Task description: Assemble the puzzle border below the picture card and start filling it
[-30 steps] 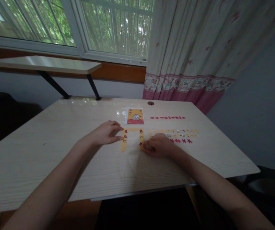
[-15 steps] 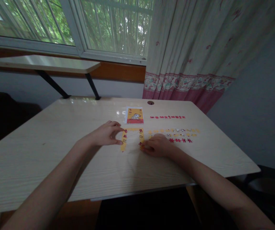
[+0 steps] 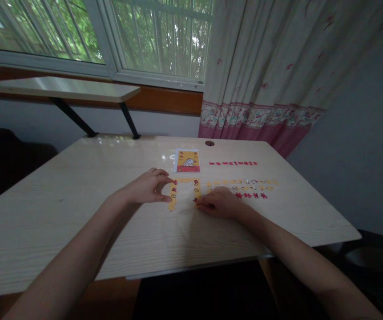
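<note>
Yellow jigsaw pieces are joined into a three-sided border on the desk: a left column (image 3: 172, 205), a top row (image 3: 187, 180) and a right column (image 3: 196, 190). My left hand (image 3: 147, 186) rests beside the left column, thumb and index finger apart, their tips at its outer edge. At the bottom end of the right column, my right hand (image 3: 220, 202) has its fingers pinched together on a puzzle piece, mostly hidden under the fingertips. Just beyond the border lies a picture card (image 3: 188, 162) showing a white cartoon animal on yellow and red.
Right of the border, loose yellow and patterned pieces (image 3: 261, 182) lie in rows, with red pieces (image 3: 253, 196) nearer me. Another red row (image 3: 233, 163) lies farther back. A raised shelf (image 3: 78, 89) stands at the desk's far left, and a cable hole (image 3: 210, 143) is at the back.
Almost nothing differs. My left thumb and fingers stay at the left column, and my right fingers remain at the lower end of the right column with barely any shift.
</note>
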`<action>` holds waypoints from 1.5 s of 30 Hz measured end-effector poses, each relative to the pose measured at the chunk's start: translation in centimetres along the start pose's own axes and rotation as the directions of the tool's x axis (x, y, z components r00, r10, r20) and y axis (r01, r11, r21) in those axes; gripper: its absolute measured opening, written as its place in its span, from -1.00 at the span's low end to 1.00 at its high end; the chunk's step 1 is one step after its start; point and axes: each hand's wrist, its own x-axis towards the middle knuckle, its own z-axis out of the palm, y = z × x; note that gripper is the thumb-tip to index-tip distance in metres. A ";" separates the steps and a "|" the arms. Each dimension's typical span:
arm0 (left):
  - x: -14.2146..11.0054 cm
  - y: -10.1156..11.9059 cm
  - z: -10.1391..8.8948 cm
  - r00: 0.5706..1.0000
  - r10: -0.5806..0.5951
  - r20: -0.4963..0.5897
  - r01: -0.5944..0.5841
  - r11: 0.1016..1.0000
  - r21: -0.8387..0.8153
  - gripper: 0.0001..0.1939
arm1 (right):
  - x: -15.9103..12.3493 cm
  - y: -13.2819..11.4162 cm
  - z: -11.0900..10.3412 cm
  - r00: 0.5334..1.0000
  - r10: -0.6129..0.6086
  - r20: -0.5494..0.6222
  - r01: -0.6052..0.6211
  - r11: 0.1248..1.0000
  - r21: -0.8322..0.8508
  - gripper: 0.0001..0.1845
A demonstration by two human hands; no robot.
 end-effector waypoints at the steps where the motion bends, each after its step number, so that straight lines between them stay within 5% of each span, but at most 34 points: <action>1: 0.0 0.0 0.0 1.000 0.002 -0.001 -0.002 1.000 0.010 -0.32 | 0.1 0.1 0.0 1.000 -0.006 -0.010 0.006 1.000 0.005 -0.70; 9: 0.0 -0.1 0.2 0.998 0.034 -0.058 -0.032 0.999 0.027 -0.40 | 1.1 0.5 0.2 0.950 0.236 -0.207 -0.242 0.970 -0.005 -0.63; 14: 0.0 -0.3 0.7 0.999 0.011 -0.051 -0.009 0.999 0.037 -0.33 | 1.3 0.4 0.4 0.948 0.303 -0.101 -0.311 0.948 -0.066 -0.35; 22: 0.1 -0.4 0.9 0.998 0.015 -0.057 -0.014 1.000 0.021 -0.29 | 1.3 0.6 0.1 0.946 0.322 0.019 -0.321 0.945 -0.064 -0.36; 45: 0.1 -1.0 1.1 0.997 0.037 -0.066 -0.036 0.999 0.020 -0.29 | 1.3 0.7 0.3 0.937 0.349 0.032 -0.346 0.935 -0.075 -0.36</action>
